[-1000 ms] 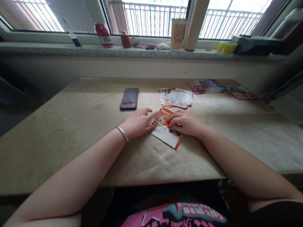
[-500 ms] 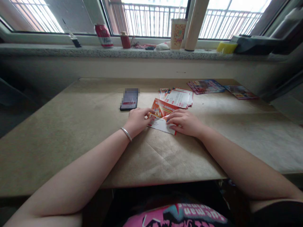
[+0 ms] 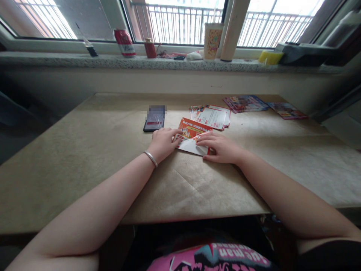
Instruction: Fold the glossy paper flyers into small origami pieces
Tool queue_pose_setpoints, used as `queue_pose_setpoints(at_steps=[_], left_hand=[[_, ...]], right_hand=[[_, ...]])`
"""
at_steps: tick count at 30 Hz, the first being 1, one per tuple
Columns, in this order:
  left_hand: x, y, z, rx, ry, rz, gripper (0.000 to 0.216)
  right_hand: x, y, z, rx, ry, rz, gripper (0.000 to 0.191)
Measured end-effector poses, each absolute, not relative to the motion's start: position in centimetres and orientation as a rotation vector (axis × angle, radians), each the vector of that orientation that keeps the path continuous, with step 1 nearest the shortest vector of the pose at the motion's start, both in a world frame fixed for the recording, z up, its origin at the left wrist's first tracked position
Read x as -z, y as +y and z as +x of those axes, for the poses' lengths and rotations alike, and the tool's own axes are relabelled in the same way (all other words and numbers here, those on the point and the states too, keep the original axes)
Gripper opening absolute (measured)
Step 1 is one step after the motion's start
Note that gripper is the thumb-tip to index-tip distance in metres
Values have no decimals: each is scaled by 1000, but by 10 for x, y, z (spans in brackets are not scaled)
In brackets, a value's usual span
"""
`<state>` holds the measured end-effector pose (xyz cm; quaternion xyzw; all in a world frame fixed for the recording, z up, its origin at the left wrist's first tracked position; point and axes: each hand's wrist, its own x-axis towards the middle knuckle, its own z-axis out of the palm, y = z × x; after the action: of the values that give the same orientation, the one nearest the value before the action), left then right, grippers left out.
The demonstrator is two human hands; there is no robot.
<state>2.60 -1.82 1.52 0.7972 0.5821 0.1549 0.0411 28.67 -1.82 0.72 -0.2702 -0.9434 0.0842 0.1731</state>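
Observation:
An orange printed leaflet (image 3: 194, 126) lies on the table before me, its near part folded up so that a white back shows. At its left edge my left hand (image 3: 165, 143), with a silver bangle at the wrist, has thumb and fingers closed on the fold. From the right, my right hand (image 3: 221, 147) grips the folded part, fingers on top and thumb low at the near edge. Just behind the leaflet is a loose stack of white and red leaflets (image 3: 214, 116). A dark phone (image 3: 154, 119) rests beyond my left hand.
Colourful printed sheets (image 3: 248, 103) lie at the table's far right, with another small pile (image 3: 287, 110) beside them. Along the granite sill (image 3: 169, 64) stand a red can (image 3: 124, 42), a red bottle (image 3: 150, 49), a paper cup (image 3: 213, 40) and a yellow sponge (image 3: 270, 57).
The leaflet's near edge has moved up and away from me, and more of its orange face shows flat. My right thumb has come lower, below the near edge.

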Motion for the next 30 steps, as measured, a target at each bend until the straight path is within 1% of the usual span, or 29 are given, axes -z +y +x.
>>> queue_pose_setpoints(at_steps=[7,10,13,16,18,22,26,30], left_hand=[[-11,-19,28,-430,1779,2485,39],[-8,-20,28,-437,1799,2488,41],[-6,-21,26,-469,1795,2524,39],[-5,-21,25,-467,1697,2636,36],[-6,-21,25,-442,1605,2703,35],[-7,-21,26,-405,1472,2748,35],[-4,-19,26,-345,1246,2857,37],[-2,-18,25,-405,1021,2985,35]], right_hand=[[-11,-21,287,-210,-2681,-741,48],[-14,-22,286,-204,-2667,-712,45],[-13,-22,285,-206,-2659,-699,38],[-11,-20,284,-221,-2662,-695,23],[-11,-20,284,-220,-2653,-705,17],[-13,-23,282,-159,-2607,-815,19],[-14,-28,281,-32,-2491,-1023,20],[-14,-31,282,20,-2416,-1196,24]])
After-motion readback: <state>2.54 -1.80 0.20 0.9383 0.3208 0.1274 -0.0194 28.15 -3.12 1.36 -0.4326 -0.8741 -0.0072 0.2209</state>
